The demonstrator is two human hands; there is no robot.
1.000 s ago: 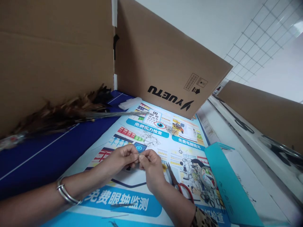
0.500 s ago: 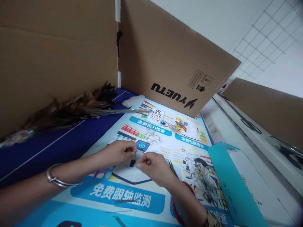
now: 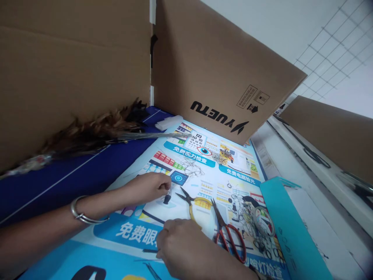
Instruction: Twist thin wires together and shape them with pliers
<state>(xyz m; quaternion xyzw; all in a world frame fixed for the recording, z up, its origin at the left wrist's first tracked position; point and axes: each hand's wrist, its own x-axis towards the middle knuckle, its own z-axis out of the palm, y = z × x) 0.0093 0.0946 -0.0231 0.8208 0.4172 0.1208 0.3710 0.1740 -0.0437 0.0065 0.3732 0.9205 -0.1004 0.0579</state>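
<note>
My left hand (image 3: 155, 186), with a silver bangle at its wrist, is held in a closed pinch above the printed poster (image 3: 198, 186). Whatever thin thing its fingertips hold is too small to name. My right hand (image 3: 182, 243) is low at the near side, back up, fingers curled and mostly hidden beneath it. Its fingertips are by the end of some dark thin strips (image 3: 149, 251). Pliers with yellow handles (image 3: 191, 206) lie just beyond this hand. To its right are scissors with red handles (image 3: 230, 235). Other thin dark pieces (image 3: 151, 270) lie near the front.
At right is a tangle of wire loops and small parts (image 3: 247, 217) with a tape roll (image 3: 264, 220), beside a teal box (image 3: 291, 229). Feathers with long wire stems (image 3: 101, 130) lie at left. Cardboard panels (image 3: 221, 70) stand behind. A small wire heap (image 3: 192, 167) is mid-poster.
My right hand has left the left hand and moved down toward the near edge, uncovering the pliers and scissors. My left hand stays in about the same place. The view has shifted slightly.
</note>
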